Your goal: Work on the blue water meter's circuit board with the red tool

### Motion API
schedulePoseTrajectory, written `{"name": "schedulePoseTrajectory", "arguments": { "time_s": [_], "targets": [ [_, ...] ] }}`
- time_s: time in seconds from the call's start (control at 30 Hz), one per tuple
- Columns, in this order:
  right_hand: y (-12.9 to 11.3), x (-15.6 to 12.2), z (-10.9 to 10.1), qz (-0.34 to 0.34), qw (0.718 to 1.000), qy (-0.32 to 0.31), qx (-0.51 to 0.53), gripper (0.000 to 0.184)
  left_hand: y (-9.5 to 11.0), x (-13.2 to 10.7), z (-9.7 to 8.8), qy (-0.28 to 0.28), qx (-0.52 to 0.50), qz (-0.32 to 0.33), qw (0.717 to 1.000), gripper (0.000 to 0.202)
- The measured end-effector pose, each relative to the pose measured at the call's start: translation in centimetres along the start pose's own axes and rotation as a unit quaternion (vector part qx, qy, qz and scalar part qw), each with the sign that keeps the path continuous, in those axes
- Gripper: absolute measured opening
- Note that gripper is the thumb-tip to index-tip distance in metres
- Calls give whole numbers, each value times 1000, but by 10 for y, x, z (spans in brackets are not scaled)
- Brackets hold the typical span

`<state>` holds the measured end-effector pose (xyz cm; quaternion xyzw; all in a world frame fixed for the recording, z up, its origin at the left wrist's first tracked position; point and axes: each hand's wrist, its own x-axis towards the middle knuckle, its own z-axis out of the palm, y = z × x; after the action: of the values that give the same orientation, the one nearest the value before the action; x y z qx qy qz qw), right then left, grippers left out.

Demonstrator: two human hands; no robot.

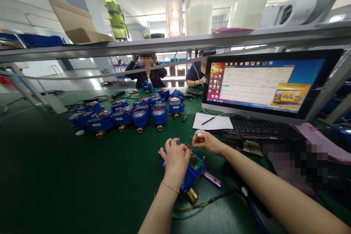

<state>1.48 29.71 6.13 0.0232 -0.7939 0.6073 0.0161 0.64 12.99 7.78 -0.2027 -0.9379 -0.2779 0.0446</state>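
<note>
A blue water meter [189, 180] with a brass fitting [192, 196] lies tilted on the green table before me. My left hand [175, 155] rests over its upper part, fingers bent around the housing and thumb near some small red wires. A green circuit board [195, 162] shows in the meter's open top. Closed around a small red-and-white bottle [200, 138], my right hand [210, 143] is just right of the meter's far end. The bottle's tip and what it touches are too small to make out. Beside the meter lies a purple strip-shaped object [211, 179].
Several more blue meters [140, 117] stand in rows further back. To the right are a monitor [263, 84], a keyboard [255, 127] and white paper [212, 121] with a pen. Cables [214, 200] run near my forearms. A shelf [153, 45] crosses above; two people sit opposite.
</note>
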Motion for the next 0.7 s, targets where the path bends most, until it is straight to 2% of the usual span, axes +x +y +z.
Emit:
{"name": "schedulePoseTrajectory", "arguments": {
  "time_s": [0.07,0.13,0.17,0.27,0.33,0.4,0.47,0.63,0.7],
  "targets": [
    [2,-1,-1,-5,1000,0,6,34,-2,-1,-2,-12,-11,-7,1000,13],
    [5,-4,-2,2,1000,11,15,37,-5,-8,1,1,-23,-8,1000,13],
    [6,-7,-4,8,999,27,22,41,-7,-14,5,20,-34,-7,999,23],
    [13,-17,-6,31,992,108,48,54,-13,-39,24,93,-65,1,994,74],
    [17,-26,-4,59,985,151,61,58,-19,-56,38,108,-75,11,991,91],
    [20,-37,3,96,981,157,67,61,-29,-67,47,108,-98,21,989,87],
    [20,-52,13,124,979,143,72,65,-43,-71,48,91,-144,23,985,79],
    [27,-95,30,148,979,118,75,69,-87,-66,31,20,-295,7,955,76],
    [38,-105,34,154,980,111,68,75,-98,-62,24,12,-301,32,953,73]
  ]
}}
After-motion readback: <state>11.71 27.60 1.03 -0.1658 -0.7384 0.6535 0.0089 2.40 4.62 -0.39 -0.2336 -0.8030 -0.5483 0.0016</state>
